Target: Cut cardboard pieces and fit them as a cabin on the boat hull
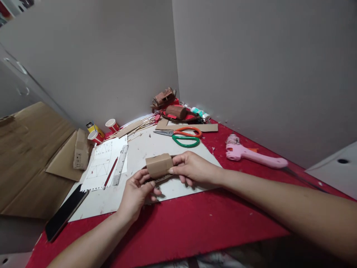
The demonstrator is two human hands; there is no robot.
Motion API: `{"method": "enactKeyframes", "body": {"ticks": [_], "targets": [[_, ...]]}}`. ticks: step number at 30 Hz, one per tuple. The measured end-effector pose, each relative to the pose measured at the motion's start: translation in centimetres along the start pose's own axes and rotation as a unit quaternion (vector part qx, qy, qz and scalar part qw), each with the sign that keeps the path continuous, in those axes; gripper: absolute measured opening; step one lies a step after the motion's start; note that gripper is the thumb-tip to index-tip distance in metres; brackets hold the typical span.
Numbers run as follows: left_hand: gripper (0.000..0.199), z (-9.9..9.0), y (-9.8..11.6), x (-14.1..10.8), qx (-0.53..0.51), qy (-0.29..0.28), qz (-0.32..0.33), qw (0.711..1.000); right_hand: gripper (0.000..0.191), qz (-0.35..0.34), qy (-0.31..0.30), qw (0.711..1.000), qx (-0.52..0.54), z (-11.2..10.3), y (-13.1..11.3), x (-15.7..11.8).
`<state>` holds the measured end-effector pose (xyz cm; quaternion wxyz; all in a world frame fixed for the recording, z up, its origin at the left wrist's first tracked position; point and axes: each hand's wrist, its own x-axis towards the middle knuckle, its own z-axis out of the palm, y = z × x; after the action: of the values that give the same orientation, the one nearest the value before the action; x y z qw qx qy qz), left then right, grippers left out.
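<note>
A small curved piece of cardboard (pixel 159 165) is held between my two hands above the pale sheet (pixel 145 145). My left hand (pixel 138 191) grips its left end and lower edge, thumb in front. From the right, my right hand (pixel 192 168) pinches its other end between thumb and fingers. A corrugated edge shows along the bottom of the piece; its underside is hidden. Just beyond it lie scissors (pixel 180 134) with one orange and one green handle.
A pink glue gun (pixel 253 155) lies at right with its cord. Left are a phone (pixel 67 212), a ruler (pixel 121 165), a red pencil (pixel 111 172), drawn paper (pixel 97 167), paper cups (pixel 112 125) and large cardboard (pixel 30 163). Thin sticks (pixel 139 126) and brown models (pixel 175 111) lie behind.
</note>
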<state>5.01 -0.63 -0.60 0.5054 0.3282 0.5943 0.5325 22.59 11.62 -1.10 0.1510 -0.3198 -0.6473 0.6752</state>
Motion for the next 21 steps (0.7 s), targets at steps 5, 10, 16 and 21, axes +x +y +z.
{"method": "enactKeyframes", "body": {"ticks": [5,10,16,21], "targets": [[0.043,0.4,-0.1,0.0,0.075,0.002,0.023,0.997,0.009,0.005,0.002,1.000,-0.004,-0.1,-0.1,0.1],[0.048,0.8,-0.7,0.3,0.128,0.017,0.052,0.990,0.008,0.006,0.005,1.000,-0.007,-0.1,-0.2,0.1],[0.040,0.4,-1.3,1.1,0.147,0.022,0.059,0.987,0.011,0.017,0.003,1.000,-0.013,0.1,-0.5,0.0],[0.039,-0.9,-0.7,1.8,0.169,-0.001,0.059,0.984,0.012,0.037,-0.018,0.999,-0.019,-0.6,-1.4,-0.5]]}}
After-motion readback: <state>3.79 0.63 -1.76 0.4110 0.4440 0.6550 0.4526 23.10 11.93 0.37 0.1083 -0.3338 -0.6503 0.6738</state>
